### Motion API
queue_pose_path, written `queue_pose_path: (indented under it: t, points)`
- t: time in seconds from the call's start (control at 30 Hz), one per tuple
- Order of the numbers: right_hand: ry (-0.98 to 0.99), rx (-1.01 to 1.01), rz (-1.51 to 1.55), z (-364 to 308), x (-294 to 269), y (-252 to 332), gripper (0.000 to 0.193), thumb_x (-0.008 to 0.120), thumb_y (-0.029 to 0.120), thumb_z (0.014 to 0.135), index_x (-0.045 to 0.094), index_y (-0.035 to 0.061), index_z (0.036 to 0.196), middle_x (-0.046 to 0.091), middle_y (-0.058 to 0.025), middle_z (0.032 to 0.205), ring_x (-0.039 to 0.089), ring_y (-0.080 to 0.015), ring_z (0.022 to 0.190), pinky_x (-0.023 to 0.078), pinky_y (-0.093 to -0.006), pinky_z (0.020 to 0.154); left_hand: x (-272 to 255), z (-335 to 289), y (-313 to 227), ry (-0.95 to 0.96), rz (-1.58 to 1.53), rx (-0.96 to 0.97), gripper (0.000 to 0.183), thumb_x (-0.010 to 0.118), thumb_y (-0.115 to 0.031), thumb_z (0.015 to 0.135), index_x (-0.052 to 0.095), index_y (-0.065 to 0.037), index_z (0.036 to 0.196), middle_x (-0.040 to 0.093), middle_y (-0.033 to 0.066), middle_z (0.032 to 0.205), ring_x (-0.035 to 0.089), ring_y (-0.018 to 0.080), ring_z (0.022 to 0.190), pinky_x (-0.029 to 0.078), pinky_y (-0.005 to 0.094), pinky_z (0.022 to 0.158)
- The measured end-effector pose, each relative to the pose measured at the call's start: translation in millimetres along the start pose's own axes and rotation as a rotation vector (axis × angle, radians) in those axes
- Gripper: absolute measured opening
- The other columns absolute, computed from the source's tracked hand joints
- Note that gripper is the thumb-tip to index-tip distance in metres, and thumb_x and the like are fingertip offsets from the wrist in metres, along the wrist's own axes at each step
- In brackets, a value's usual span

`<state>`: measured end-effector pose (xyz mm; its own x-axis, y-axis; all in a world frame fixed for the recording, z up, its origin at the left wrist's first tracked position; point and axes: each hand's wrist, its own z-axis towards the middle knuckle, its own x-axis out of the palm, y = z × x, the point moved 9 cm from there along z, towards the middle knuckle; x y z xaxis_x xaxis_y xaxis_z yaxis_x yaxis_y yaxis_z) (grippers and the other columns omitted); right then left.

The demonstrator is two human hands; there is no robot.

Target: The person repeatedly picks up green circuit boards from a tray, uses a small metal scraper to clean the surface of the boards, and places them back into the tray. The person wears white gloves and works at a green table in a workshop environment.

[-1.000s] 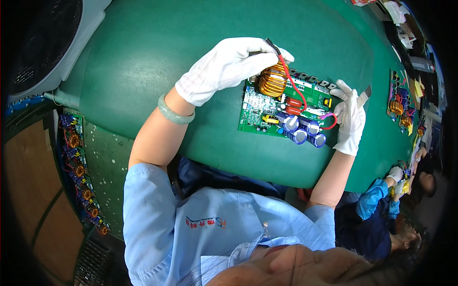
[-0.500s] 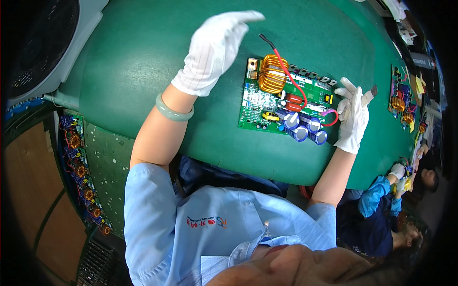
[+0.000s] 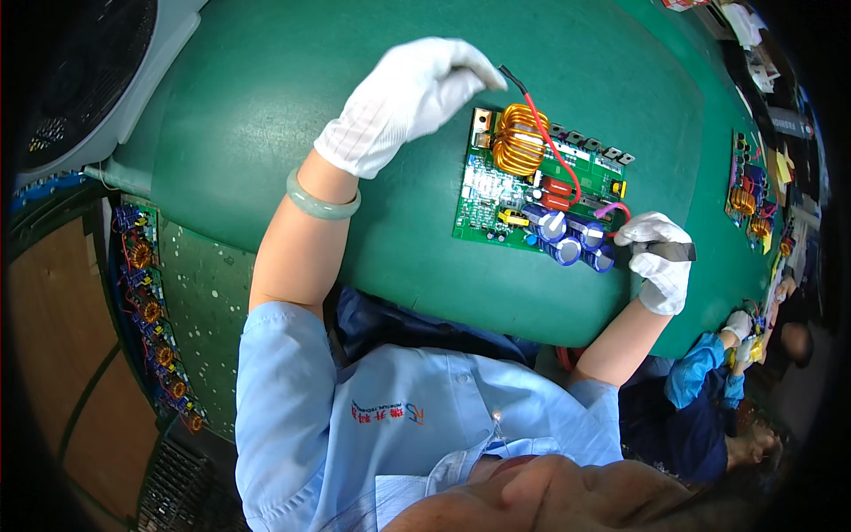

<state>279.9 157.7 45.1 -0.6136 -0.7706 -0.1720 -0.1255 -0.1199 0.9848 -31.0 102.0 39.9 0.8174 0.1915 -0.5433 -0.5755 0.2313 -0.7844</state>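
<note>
A green circuit board [image 3: 474,199] lies before me, with a copper-wound coil [image 3: 519,139], blue capacitors [image 3: 567,251] and dark red components. From it a red wire [image 3: 560,158] rises past the coil and ends in a black tip beyond the board's far edge. My left hand [image 3: 403,102], in a white glove, is open with curved fingers, its fingertips right by that black tip; whether they touch is unclear. At the board's near right corner my gloved right hand [image 3: 658,262] is closed on a flat dark tool [image 3: 676,252], its working end hidden. A short red wire ends beside those fingers.
The board rests on a green mat [image 3: 292,115]. A grey fan [image 3: 133,80] stands at the far left. Several similar boards [image 3: 151,310] line the left side; another board [image 3: 743,191] lies at right. A co-worker in blue sleeves [image 3: 696,372] handles a board at lower right.
My left hand has come right and nearer, its fingers curling toward the black wire tip. My right hand has drawn nearer to the capacitors, its fingers closing in. The board appears slightly farther right.
</note>
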Motion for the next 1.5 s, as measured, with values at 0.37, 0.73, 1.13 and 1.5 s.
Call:
queue_pose_path:
  t: [0.37,0.73,1.13,1.5]
  points:
    - [0.191,-0.086,-0.365,3,39,27,0.053,0.090,0.012,0.057,0.068,0.0013,0.104,0.071,-0.0107,0.105,0.064,-0.0270,0.096,0.049,-0.0362,0.089,25,-5,-35,0.201,-0.285,0.242,0.020,0.053,-0.008,0.097,0.063,-0.002,0.114,0.068,0.0144,0.115,0.063,0.0271,0.110,0.048,0.0362,0.096]
    - [-0.005,-0.056,-0.283,1,17,5,0.046,0.088,0.005,0.058,0.070,-0.0001,0.100,0.069,-0.0102,0.102,0.065,-0.0215,0.095,0.052,-0.0332,0.084,30,-3,-41,0.217,-0.290,0.168,0.024,0.054,-0.006,0.095,0.064,0.000,0.116,0.066,0.0157,0.120,0.062,0.0269,0.112,0.047,0.0370,0.099]
    - [-0.052,0.125,0.120,3,9,-11,0.053,0.079,-0.010,0.067,0.064,-0.0014,0.117,0.067,-0.0113,0.117,0.061,-0.0190,0.110,0.047,-0.0308,0.100,25,-9,-72,0.099,-0.011,0.457,0.033,0.073,-0.007,0.080,0.062,-0.003,0.111,0.064,0.0207,0.123,0.063,0.0333,0.110,0.048,0.0396,0.095]
    - [-0.654,0.019,0.154,5,-47,-9,0.027,0.057,0.016,0.095,0.068,-0.0060,0.108,0.067,-0.0102,0.085,0.037,-0.0020,0.050,0.027,-0.0201,0.046,51,-5,-74,0.174,0.208,0.369,0.040,0.079,-0.012,0.070,0.062,-0.011,0.107,0.059,0.0140,0.108,0.060,0.0330,0.096,0.051,0.0395,0.082]
